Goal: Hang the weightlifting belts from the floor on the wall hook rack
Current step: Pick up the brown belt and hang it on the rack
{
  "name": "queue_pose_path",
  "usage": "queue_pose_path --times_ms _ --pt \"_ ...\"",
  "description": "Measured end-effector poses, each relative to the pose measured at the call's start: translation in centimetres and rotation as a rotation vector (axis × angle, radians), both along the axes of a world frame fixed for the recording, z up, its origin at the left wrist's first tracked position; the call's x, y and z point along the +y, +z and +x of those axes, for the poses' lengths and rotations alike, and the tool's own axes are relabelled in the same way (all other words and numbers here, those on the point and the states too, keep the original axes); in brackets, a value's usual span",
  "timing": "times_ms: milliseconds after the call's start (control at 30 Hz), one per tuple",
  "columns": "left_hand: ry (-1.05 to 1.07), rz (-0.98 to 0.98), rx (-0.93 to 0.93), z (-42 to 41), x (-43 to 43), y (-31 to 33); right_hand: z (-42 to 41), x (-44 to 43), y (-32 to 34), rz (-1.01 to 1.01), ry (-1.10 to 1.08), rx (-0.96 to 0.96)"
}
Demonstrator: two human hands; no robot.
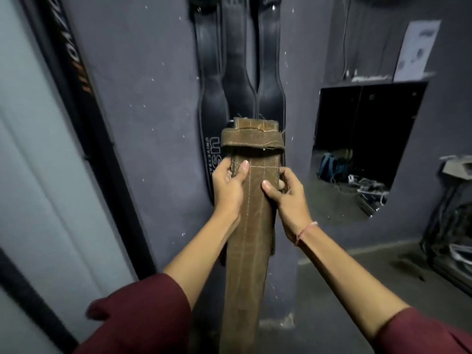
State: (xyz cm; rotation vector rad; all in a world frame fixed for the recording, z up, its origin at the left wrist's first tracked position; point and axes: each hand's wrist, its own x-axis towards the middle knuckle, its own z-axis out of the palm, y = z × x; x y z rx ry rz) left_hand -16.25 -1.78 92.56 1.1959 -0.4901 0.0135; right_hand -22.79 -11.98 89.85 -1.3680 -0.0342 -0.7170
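Grey wall [143, 98]; both hands grip brown belt [251, 226].

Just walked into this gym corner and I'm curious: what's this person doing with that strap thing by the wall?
A person in maroon sleeves holds a worn brown leather weightlifting belt upright with both hands, the left hand and right hand gripping its edges near the folded top end. Behind it, three black leather belts already hang side by side on the dark grey wall. The brown one is not yet hung; the hooks themselves are out of view.
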Motion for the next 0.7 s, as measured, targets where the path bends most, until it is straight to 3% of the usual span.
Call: queue_pose_path --times_ms 233,400,467,633,700 --pt "0.114 -0.021 -0.073 0.2 2.3 5.4 -3.8 3.6 -8.6 -0.051 0.14 0.244" --pt "0.077 -0.055 -0.088 -0.7 2.2 6.5 -1.5 2.8 3.2 -0.065 0.079 0.003" --pt "0.061 -0.076 -0.064 -1.0 2.0 6.8 -1.6 2.7 4.6 -0.056 0.074 -0.055" --pt "0.085 -0.122 -0.011 -0.2 2.5 7.9 -5.0 3.0 -7.9 -0.11 0.107 0.206" --pt "0.054 -0.108 0.015 0.3 2.4 8.3 -4.4 2.1 -7.3 -0.121 0.051 0.199"
